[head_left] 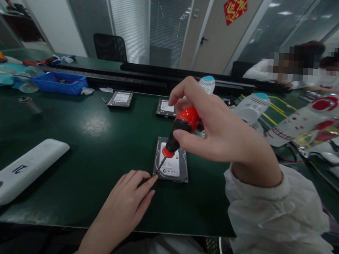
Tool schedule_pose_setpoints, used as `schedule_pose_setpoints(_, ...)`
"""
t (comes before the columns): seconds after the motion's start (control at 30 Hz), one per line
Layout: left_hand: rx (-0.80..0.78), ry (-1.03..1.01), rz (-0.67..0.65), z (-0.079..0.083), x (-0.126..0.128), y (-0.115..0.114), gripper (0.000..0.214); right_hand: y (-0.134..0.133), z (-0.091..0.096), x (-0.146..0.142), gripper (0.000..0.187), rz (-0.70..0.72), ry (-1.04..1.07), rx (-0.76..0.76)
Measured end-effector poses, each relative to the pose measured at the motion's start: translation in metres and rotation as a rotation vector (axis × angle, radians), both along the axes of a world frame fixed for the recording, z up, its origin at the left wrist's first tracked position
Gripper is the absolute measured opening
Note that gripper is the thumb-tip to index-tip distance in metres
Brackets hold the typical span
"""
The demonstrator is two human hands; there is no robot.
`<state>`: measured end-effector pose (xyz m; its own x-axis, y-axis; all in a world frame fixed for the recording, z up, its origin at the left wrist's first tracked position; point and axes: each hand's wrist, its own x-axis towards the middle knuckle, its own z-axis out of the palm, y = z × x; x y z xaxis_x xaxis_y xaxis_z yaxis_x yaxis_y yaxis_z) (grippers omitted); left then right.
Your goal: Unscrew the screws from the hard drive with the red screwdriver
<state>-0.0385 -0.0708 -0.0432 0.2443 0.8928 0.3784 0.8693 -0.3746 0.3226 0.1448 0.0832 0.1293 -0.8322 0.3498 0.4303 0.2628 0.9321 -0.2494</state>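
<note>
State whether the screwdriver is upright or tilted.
Tilted: the screwdriver in the right hand slants down leftward, its tip at the near-left corner of the hard drive.

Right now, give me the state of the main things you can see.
Near drive: lying flat, label up
Screwdriver: gripped in right hand, tilted, tip down at near drive's corner
Far left drive: flat, label up
Far middle drive: flat, partly hidden
Blue bin: open-topped, upright
White device: lying down, on or off unclear
Door: shut
</note>
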Motion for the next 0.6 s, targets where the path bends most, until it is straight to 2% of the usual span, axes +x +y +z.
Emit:
schedule_pose_setpoints(0.1, 0.008, 0.004, 0.002, 0.0005, 0.0006, -0.0003, 0.032, 0.0008, -0.0012, 0.0000, 0.039, 0.015, 0.016, -0.002)
schedule_pose_setpoints(0.3, -0.001, 0.008, -0.001, 0.0001, 0.0013, -0.0001, 0.032, 0.0052, -0.0047, -0.0034, 0.043, -0.080, 0.031, 0.037)
schedule_pose_setpoints(0.53, 0.004, 0.002, 0.001, 0.0008, 0.0018, -0.0002, 0.032, 0.0035, -0.0023, -0.0013, 0.020, 0.040, 0.046, 0.040)
schedule_pose_setpoints(0.6, 0.012, 0.004, 0.000, 0.0013, 0.0016, -0.0002, 0.032, 0.0022, -0.0014, -0.0016, 0.019, 0.022, 0.025, 0.035)
